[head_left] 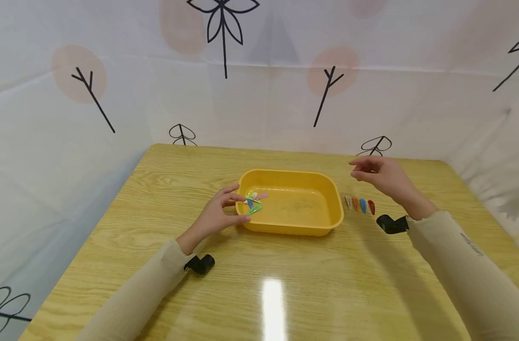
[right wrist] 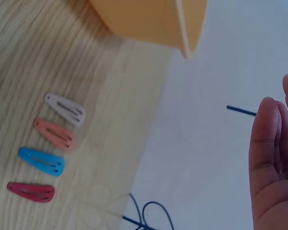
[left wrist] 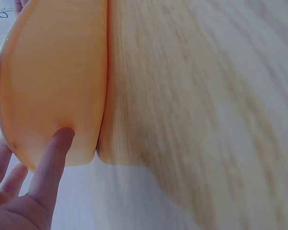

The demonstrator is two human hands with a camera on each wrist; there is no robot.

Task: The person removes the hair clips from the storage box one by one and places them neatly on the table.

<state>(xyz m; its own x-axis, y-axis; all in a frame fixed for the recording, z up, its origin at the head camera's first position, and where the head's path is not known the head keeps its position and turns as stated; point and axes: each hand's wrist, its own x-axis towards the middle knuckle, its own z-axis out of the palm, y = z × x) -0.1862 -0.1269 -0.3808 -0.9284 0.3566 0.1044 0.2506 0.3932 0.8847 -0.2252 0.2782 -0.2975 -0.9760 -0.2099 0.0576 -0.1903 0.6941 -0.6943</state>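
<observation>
At the left end of a yellow plastic basin (head_left: pixel 289 225), my left hand (head_left: pixel 216 215) holds the wall, its thumb (left wrist: pixel 55 158) against the outside and other fingers at the rim. Close to those fingers, several small hair clips (head_left: pixel 254 200) lie inside the basin, among them green, blue and pink ones. My right hand (head_left: pixel 383 177) is raised to the right of the basin, fingers loosely bent, with nothing visible in them. Below it on the table lies a row of snap hair clips: whitish (right wrist: pixel 66 109), orange (right wrist: pixel 54 134), blue (right wrist: pixel 42 161) and red (right wrist: pixel 31 191).
The wood-grain table (head_left: pixel 225 289) extends around the basin and reflects a bright light near its front. White cloth (head_left: pixel 263 104) with plant drawings hangs behind and at the sides. Each sleeve cuff carries a black wrist camera (head_left: pixel 201 264).
</observation>
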